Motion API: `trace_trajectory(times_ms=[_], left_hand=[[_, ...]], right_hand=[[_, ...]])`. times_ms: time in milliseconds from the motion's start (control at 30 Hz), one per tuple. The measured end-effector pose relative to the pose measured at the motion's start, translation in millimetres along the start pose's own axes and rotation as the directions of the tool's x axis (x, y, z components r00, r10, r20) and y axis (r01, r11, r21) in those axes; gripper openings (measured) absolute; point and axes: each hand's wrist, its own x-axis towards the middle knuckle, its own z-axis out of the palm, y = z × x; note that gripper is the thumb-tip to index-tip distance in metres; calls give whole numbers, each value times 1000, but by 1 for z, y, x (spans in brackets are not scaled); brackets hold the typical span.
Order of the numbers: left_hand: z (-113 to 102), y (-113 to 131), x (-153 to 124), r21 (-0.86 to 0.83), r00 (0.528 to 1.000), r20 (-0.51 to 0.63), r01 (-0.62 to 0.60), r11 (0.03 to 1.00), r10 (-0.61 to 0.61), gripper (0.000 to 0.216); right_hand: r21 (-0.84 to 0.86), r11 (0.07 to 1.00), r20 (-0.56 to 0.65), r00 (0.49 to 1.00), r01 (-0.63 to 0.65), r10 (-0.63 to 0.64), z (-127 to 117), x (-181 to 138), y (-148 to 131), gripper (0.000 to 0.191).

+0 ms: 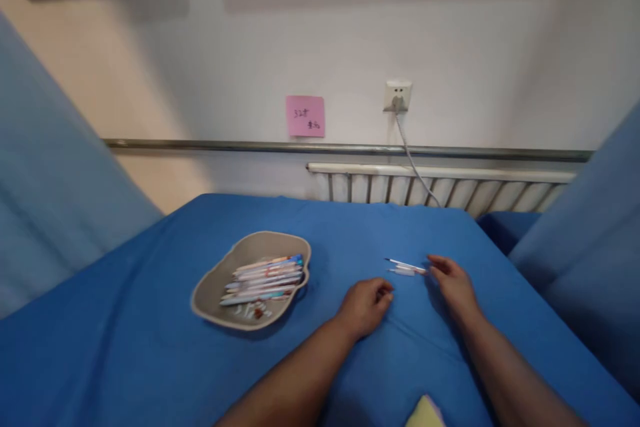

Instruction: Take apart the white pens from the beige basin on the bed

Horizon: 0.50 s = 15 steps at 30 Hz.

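Observation:
A few slim white pen parts [406,269], which look like refills or thin pens, lie on the blue sheet. One has a dark tip pointing left. At their right ends is my right hand [453,285], its fingers apart and its fingertips close to them; contact is unclear. My left hand [366,308] rests on the sheet just left of and nearer than these parts, with its fingers curled in. Whatever it may hold is hidden. To the left, a beige tray [204,303] holds many pens [265,279] in a pile, with small white and brown pieces [254,310] in front.
A blue sheet [150,347] covers the surface. Something yellow [425,412] shows at the bottom edge. Behind stand a white rail [440,172] and a wall socket [398,96] with a plugged-in cord. A pink note [305,116] is on the wall. Blue curtains [55,180] hang at both sides.

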Motion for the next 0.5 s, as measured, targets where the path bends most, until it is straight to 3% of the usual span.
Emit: trace_trajectory(times_ms=[100,200,367,500], left_hand=[[7,16,-21,70,994,72,-91,993,86,26],[15,31,-49,234,963,188,-233,944,192,44],[17,36,-96,263,897,330,-387,884,294,39],[17,31,-114,214,863,370,-440,872,344,35]], right_hand=[[86,993,-53,995,-81,86,-6,-6,-2,40],[123,987,-33,994,-101,106,-9,-24,-10,37],[127,991,109,994,-37,23,-23,-82,-18,26],[-27,996,162,984,82,-77,-55,-113,-13,23]])
